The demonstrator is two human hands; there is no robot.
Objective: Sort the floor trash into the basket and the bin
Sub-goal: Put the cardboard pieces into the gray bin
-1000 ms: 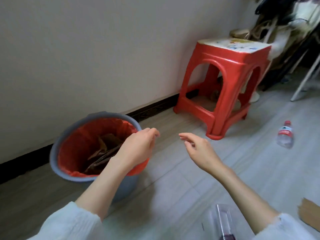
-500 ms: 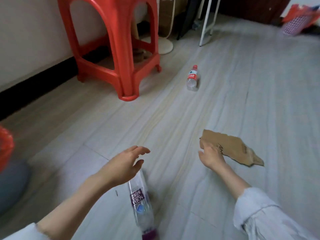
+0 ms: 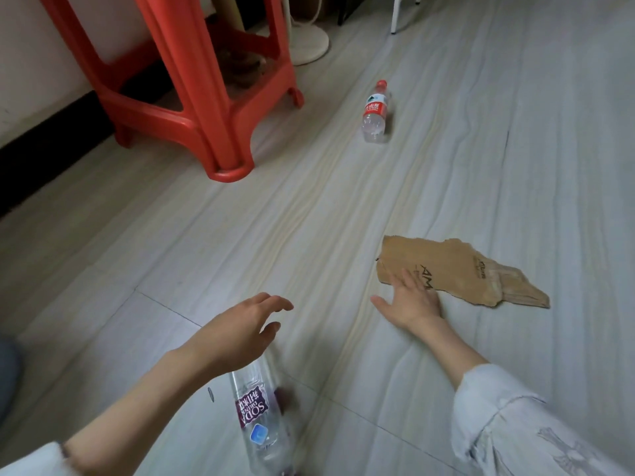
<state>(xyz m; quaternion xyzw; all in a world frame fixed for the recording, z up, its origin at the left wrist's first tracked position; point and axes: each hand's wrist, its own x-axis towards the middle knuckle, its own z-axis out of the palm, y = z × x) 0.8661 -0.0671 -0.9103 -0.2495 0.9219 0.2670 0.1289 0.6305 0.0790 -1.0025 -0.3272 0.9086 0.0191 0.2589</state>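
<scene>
Cardboard scrap (image 3: 457,269), torn, flat on floor: right hand (image 3: 410,304) fingers spread straight, tips touching its near-left edge, gripping nothing. Looks light, stiff, thin; prob. lift by that edge. Left hand (image 3: 240,334) hovers relaxed, empty, above soda bottle (image 3: 259,420).

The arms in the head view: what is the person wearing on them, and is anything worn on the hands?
Both hands, the left hand and the right hand, are bare, with no gloves, rings or watch visible. The left sleeve is plain white. The right sleeve is pale grey-blue, loose and wrinkled, with a faint printed pattern.
</scene>
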